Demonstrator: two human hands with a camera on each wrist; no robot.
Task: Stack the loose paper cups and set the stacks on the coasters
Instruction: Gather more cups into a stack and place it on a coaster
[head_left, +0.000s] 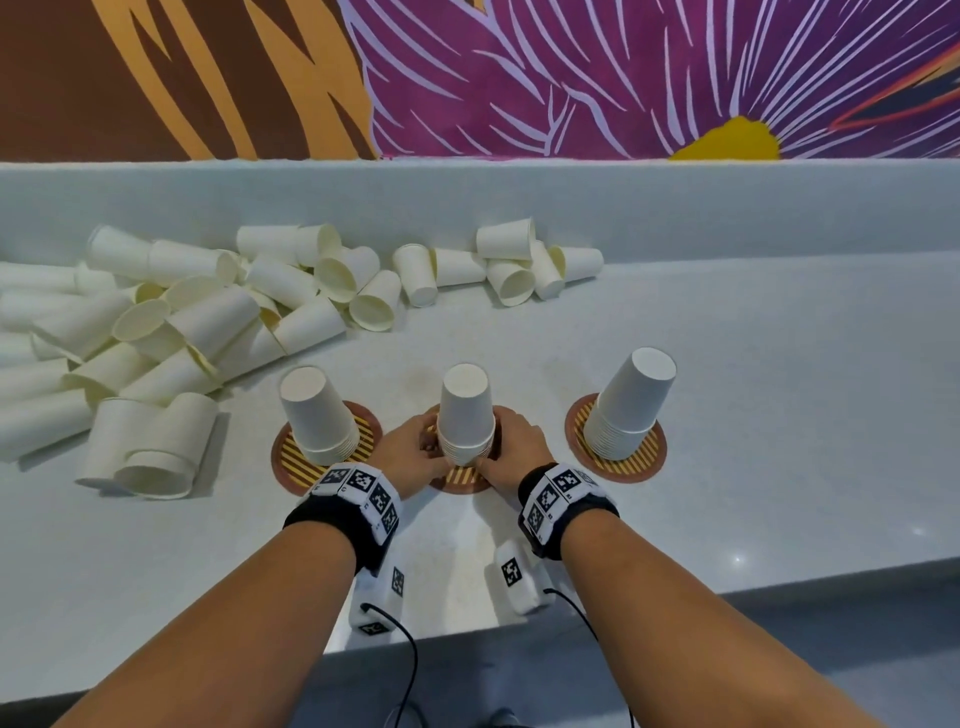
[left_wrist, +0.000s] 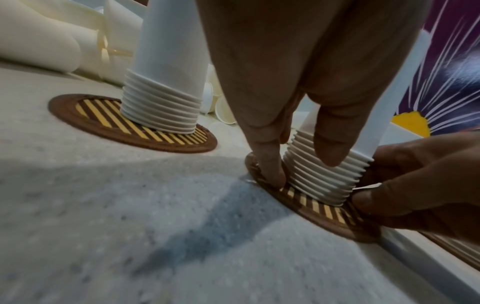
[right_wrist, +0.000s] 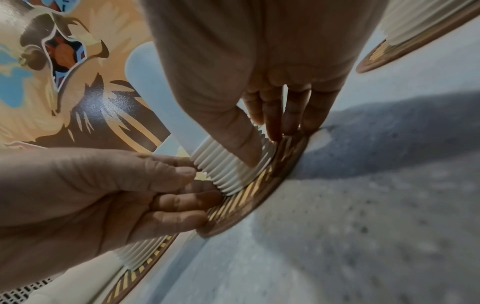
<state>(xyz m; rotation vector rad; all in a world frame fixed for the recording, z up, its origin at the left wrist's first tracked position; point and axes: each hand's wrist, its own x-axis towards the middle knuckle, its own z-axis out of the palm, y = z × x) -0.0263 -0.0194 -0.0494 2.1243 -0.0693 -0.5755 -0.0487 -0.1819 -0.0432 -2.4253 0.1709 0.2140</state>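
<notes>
Three upside-down stacks of white paper cups stand on round brown striped coasters. My left hand (head_left: 423, 452) and right hand (head_left: 498, 452) grip the rims at the base of the middle stack (head_left: 465, 410) from either side; it stands on the middle coaster (head_left: 462, 479). In the left wrist view my left hand (left_wrist: 301, 170) has a finger and thumb on the ribbed rims (left_wrist: 322, 181). In the right wrist view my right thumb presses the same rims (right_wrist: 223, 170). The left stack (head_left: 317, 415) and the right stack (head_left: 631, 400) stand untouched on their coasters.
A big heap of loose cups (head_left: 182, 322) lies on its side at the left, and a smaller group (head_left: 519, 265) lies at the back centre. A raised ledge (head_left: 675, 208) and a painted wall close the back. The counter's front edge (head_left: 675, 597) is near my forearms.
</notes>
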